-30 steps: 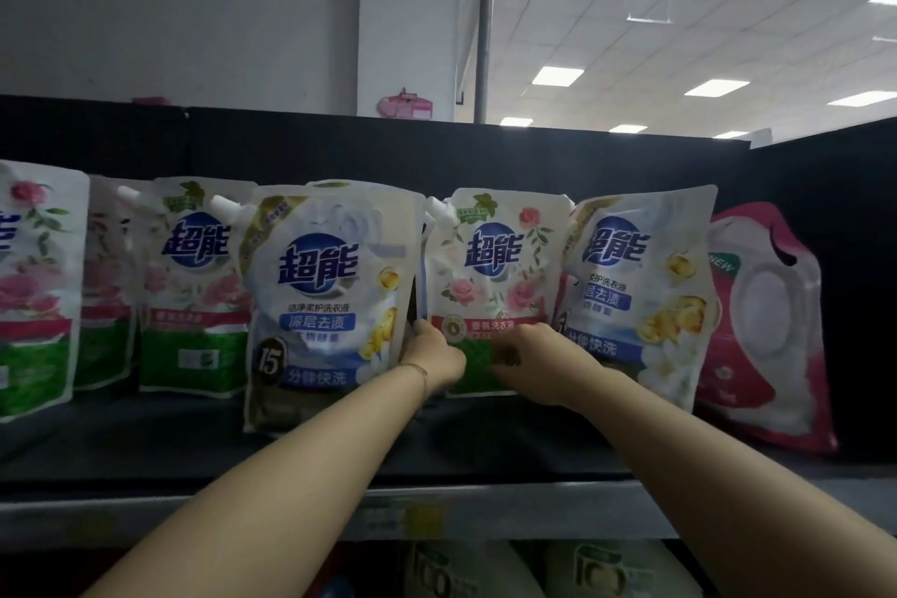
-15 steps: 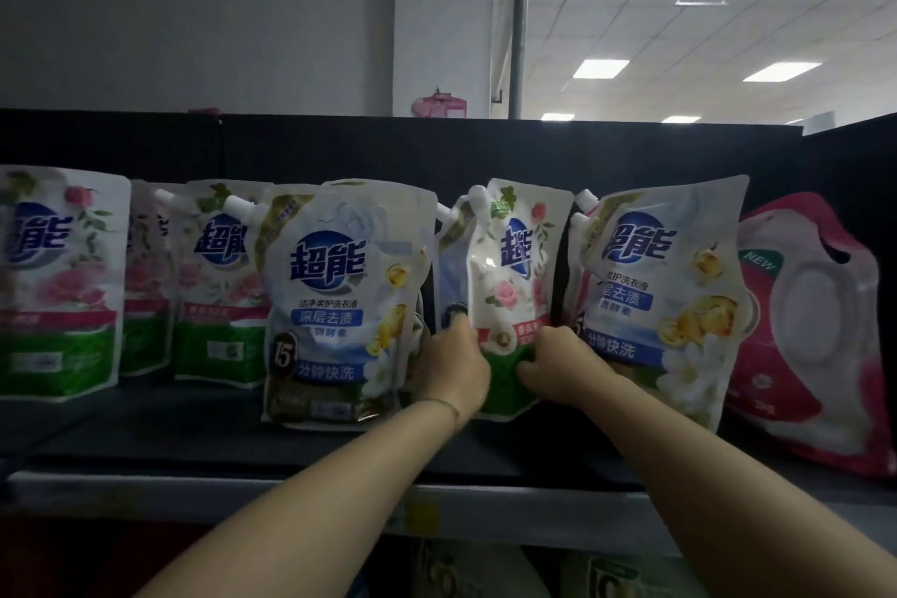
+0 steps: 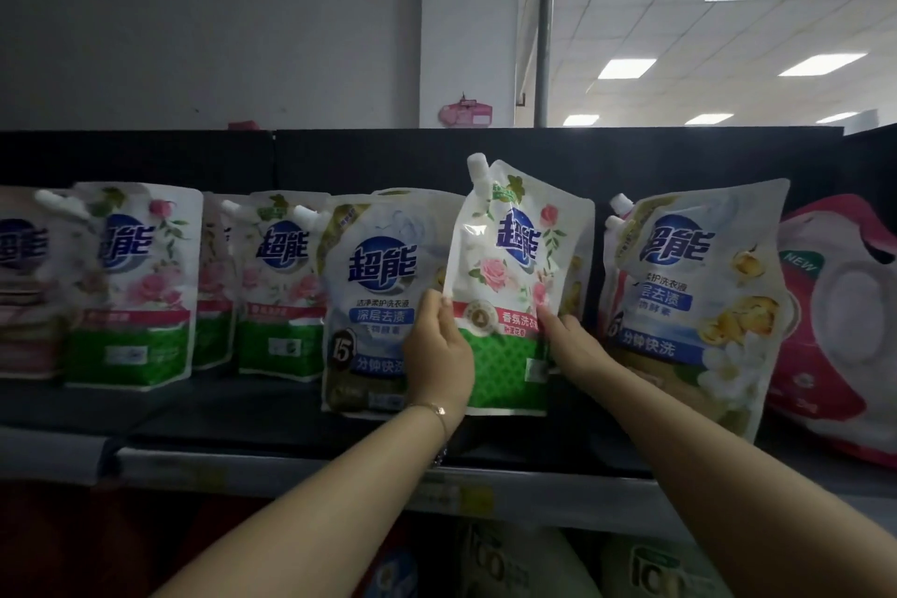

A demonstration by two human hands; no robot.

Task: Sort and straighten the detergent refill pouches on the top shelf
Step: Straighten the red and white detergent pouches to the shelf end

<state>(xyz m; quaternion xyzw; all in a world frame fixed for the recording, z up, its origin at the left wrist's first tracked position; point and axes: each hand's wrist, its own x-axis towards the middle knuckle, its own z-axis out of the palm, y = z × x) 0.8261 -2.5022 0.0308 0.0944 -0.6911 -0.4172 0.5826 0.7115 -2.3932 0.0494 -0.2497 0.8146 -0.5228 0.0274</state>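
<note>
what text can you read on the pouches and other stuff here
"超能": held rose pouch
"超能", "深层去渍", "15", "分钟快洗": blue pouch
"超能", "分钟快洗": right blue pouch
"NEW": pink pack
"100": lower bags
Fine print, shelf tags: blurred.

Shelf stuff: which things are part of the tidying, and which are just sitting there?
Part of the job:
- white rose-print pouch with green base, held by left hand and right hand
- white-and-blue pouch
- black top shelf

Just there:
- pink-and-white bag
- pink wall sign

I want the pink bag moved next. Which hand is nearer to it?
Right. The right hand grips the rose pouch nearer the pink bag; the left hand is farther.
</note>
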